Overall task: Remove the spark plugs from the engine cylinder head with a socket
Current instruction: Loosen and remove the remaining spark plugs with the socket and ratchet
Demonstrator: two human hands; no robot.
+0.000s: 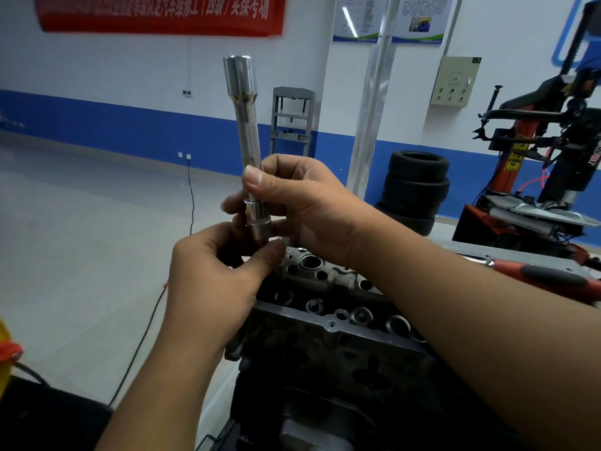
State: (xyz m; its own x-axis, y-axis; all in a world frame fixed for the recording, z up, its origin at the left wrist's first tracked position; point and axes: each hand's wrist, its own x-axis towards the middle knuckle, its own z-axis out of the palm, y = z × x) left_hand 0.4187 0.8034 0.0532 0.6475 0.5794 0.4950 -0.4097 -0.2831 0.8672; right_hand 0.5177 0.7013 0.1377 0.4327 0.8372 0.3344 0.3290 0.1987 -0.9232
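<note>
Both forearms bare, no sleeves, gloves, watch or rings in view. L hand (pixel 216 271) & R hand (pixel 299 203): short-trimmed nails.

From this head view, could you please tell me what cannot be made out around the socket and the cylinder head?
- Lower end of the socket tool: covered by the left hand and right hand.
- Spark plugs: none visible in the cylinder head; its right part lies behind the right forearm.
- Red-handled tool: cut off by the right edge.
</note>
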